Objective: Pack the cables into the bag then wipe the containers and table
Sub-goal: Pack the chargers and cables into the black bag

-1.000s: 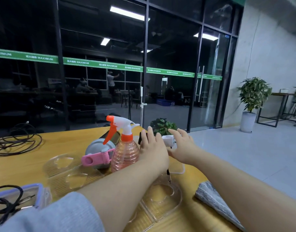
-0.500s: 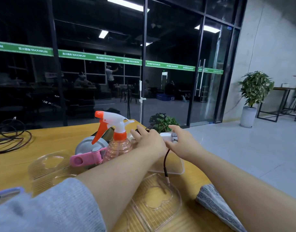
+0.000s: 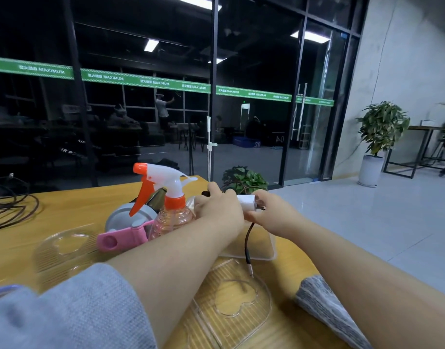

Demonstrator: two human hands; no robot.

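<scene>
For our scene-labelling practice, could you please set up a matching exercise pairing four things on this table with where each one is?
Things:
1. spray bottle
2. grey cloth
3. white charger
4. coiled dark cables

Places:
A. far left of the table
B. between both hands
C. near right edge of the table
D. just left of the left hand

Pairs: 1-D, 2-C, 3-B, 4-A
</scene>
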